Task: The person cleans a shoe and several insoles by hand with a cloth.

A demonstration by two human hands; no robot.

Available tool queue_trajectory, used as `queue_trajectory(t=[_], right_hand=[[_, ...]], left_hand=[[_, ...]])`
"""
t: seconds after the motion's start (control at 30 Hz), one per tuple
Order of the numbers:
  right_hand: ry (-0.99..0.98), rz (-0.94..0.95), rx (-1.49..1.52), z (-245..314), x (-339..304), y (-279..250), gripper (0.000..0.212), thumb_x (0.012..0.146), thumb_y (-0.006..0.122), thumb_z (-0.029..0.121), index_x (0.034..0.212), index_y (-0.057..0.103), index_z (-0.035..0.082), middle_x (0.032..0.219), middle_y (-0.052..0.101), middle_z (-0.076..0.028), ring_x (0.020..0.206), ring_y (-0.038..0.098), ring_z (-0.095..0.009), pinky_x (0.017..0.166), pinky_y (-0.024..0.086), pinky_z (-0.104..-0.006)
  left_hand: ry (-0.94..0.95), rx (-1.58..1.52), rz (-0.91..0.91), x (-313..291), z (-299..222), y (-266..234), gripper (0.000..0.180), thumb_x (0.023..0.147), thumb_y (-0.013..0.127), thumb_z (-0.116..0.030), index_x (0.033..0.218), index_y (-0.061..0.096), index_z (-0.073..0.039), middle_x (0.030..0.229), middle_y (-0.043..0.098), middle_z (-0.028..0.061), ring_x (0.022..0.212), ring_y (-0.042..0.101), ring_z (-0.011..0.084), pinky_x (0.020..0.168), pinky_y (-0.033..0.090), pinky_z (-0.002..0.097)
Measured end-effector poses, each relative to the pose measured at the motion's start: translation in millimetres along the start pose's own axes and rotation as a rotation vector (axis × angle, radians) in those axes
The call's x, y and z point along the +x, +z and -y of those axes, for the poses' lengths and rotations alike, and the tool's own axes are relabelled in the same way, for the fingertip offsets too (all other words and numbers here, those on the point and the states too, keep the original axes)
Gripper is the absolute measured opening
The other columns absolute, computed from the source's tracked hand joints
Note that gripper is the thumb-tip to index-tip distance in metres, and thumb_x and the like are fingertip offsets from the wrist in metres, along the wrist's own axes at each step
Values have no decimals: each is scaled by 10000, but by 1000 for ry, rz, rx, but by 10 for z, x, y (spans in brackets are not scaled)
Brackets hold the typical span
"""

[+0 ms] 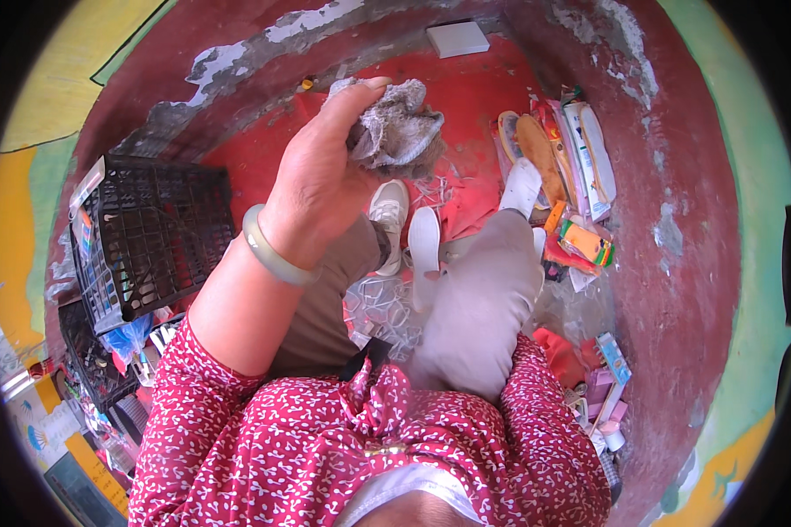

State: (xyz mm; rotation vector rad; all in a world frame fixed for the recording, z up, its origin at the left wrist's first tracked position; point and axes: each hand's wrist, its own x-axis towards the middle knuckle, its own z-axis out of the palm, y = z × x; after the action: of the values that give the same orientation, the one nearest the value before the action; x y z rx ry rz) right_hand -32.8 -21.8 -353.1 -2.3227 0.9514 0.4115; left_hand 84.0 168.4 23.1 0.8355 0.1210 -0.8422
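Note:
My left hand is raised in front of me, its fingers closed around a crumpled grey rag. The thumb presses along the rag's upper left side, and a pale bangle circles that wrist. My right sleeve runs down beside my right thigh, and the hand at its end is hidden. Below the rag, one foot wears a light lace-up shoe. A long white shoe-shaped piece lies beside it. My other foot shows a white sock.
A black plastic crate stands at the left wall. Insoles and packets lean at the right wall, near an orange-and-green package. White scraps litter the floor. A white flat box lies at the back.

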Motion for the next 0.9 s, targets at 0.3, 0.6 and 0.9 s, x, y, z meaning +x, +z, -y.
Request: queue_trajectory(t=[0.3,0.6,0.9], right_hand=[[172,286,742,-1147,-1591,-198,471,780,552,28,1229,413,62,1176,518,-116,1040,536,-239,875,441,-412],[137,-193,1876,-2148,-3152,-1245,468,804,509,4,1252,381,52,1143,528,-107,1039,530,-268,873,437,-410],[359,-528,851,-2569,-2647,-657,421,780,512,22,1198,480,59,1077,576,-136,985,557,-277,875,429,-363]], left_hand=[[47,-17,44,-98,68,102,275,866,496,-245,996,551,-10,888,619,111,790,610,245,685,502,401],[35,14,111,-116,224,141,255,858,495,-258,1002,565,-58,873,618,73,819,598,224,683,476,374],[21,93,78,-111,437,274,227,857,503,-230,989,552,-52,895,603,71,834,587,226,708,480,406]])
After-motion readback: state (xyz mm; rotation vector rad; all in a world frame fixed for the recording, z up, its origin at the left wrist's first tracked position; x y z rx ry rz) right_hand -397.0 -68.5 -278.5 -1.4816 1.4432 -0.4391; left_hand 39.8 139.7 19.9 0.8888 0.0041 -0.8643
